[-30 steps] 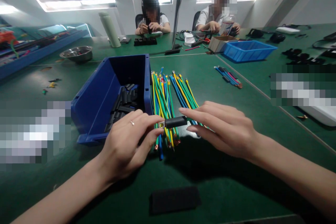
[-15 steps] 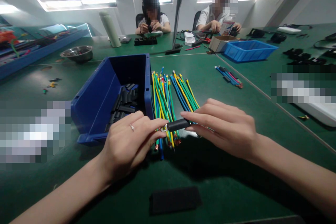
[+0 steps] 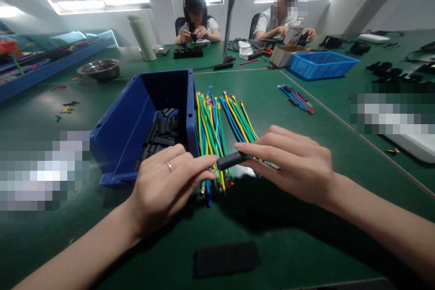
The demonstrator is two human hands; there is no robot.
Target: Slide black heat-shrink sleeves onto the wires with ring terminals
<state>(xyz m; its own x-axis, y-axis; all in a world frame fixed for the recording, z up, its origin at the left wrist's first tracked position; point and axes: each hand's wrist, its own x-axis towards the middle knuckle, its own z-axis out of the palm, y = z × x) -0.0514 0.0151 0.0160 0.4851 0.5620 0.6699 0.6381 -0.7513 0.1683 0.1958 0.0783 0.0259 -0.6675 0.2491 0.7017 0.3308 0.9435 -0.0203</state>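
Observation:
Between my hands a short black heat-shrink sleeve (image 3: 231,160) is held level, just above the wires. My left hand (image 3: 166,183) pinches a metal ring terminal (image 3: 214,168) at the sleeve's left end; the fingertips hide most of it. Thumb and fingers of my right hand (image 3: 292,165) close on the sleeve's right end. Any wire inside the sleeve is hidden. Beneath lies a pile of green, yellow and blue wires (image 3: 211,133) with ring terminals and bare copper ends. Beside it is a second row of wires (image 3: 238,120), partly behind my right hand.
A deep blue bin (image 3: 113,138) with loose black sleeves (image 3: 163,129) stands left. A black block (image 3: 226,258) lies in front. Farther off are a steel bowl (image 3: 100,70), a light-blue tray (image 3: 324,67), a small wire bundle (image 3: 295,99) and a metal pole (image 3: 230,13). Two people sit opposite.
My left fingertips have edged right, covering more of the ring terminal near the sleeve. My right hand has hardly moved. The hands of the person at far right have shifted.

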